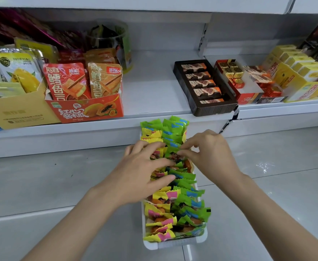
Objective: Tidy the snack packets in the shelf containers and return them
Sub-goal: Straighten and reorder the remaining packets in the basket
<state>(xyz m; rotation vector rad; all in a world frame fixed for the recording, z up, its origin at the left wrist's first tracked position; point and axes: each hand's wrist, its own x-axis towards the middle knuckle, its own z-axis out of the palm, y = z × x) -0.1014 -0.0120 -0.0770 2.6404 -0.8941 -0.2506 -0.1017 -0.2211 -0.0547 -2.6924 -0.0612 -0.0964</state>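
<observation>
From the head camera, a long, narrow white plastic container (175, 244) sits on the pale tiled floor (60, 185) in front of the white metal shelf (154, 91), its far end close under the shelf's front edge. It is packed with two rows of small crinkle-edged snack packets: yellow packets with pink patches (159, 211) along the left side and green packets with blue patches (190, 208) along the right.

Both bare hands work over the middle of the container. The left hand (141, 166) lies across the yellow row with its fingers spread and only slightly bent, the fingertips resting on the packets near the centre line. The right hand (209, 151) reaches in from the right, its thumb and forefinger brought together on the top edge of a green packet; whether it truly pinches that packet cannot be told for certain.

On the shelf above, an orange cardboard display box (86, 110) holds upright red-orange pouches, with a yellow cardboard box (18, 113) just beside it to the left. To the right, well apart, stands a dark brown tray of chocolate bars (203, 87), then a red box of gold-wrapped sweets (237, 80) and a yellow carton of small yellow boxes (301, 76).
</observation>
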